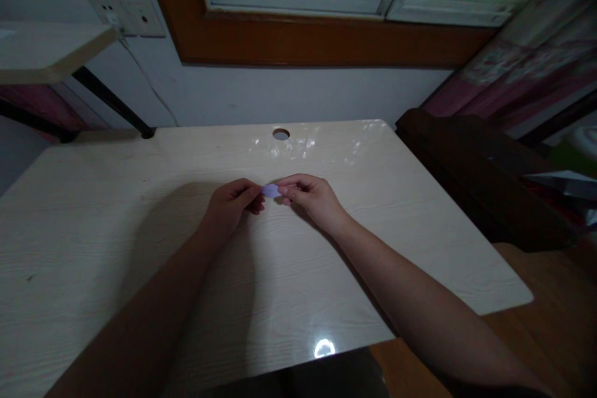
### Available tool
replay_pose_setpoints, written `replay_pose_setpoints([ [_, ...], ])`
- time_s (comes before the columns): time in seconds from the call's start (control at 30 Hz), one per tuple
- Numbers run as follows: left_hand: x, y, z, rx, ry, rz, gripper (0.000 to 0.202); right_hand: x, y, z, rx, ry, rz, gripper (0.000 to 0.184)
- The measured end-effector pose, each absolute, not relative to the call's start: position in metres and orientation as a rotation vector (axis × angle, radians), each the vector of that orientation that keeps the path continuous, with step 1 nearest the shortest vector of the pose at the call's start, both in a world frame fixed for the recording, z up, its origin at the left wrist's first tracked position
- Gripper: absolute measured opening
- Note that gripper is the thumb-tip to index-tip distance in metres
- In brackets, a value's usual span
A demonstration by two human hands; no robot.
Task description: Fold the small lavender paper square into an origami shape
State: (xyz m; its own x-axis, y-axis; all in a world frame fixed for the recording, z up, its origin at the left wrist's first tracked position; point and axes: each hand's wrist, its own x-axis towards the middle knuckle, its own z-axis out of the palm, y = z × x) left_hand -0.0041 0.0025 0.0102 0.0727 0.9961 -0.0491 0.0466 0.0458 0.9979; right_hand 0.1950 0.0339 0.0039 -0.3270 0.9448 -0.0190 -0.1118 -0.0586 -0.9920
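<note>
You hold a small purple piece of paper point(270, 191) at the counter point(396, 211), on your side of the round hole point(281, 134). Your left hand point(232, 200), near and left of the hole, pinches one end; your right hand point(313, 196), near and right of it, pinches the other, fingers closed on both. Gripping opposite ends probably steadies so small a piece and leaves its middle uncovered. I cannot tell whether it touches the counter.
</note>
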Motion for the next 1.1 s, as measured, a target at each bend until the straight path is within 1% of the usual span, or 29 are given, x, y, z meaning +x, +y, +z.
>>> replay_pose_setpoints([
  [0.2, -0.0040, 0.0049, 0.0073, 1.409, 1.240, 1.037, 0.032, 0.1960, 0.0330, 0.0018, -0.977, -1.403, 1.504, 0.027],
  [0.37, -0.0034, 0.0020, 0.0111, 1.487, 1.310, 0.932, 0.027, 0.1936, 0.0305, -0.0030, -0.948, -1.449, 1.493, 0.028],
  [0.7, -0.0054, 0.0045, 0.0088, 1.372, 1.364, 1.069, 0.028, 0.2001, 0.0378, 0.0021, -1.007, -1.361, 1.339, 0.027],
  [0.8, -0.0048, 0.0038, 0.0103, 1.380, 1.352, 1.065, 0.027, 0.1994, 0.0362, 0.0024, -1.001, -1.447, 1.318, 0.029],
  [0.93, -0.0028, 0.0037, 0.0123, 1.391, 1.374, 1.054, 0.024, 0.1966, 0.0321, -0.0003, -1.004, -1.679, 1.310, 0.032],
  [1.1, -0.0012, 0.0036, 0.0154, 1.392, 1.363, 1.045, 0.025, 0.1952, 0.0310, -0.0033, -0.954, -1.646, 1.381, 0.030],
])
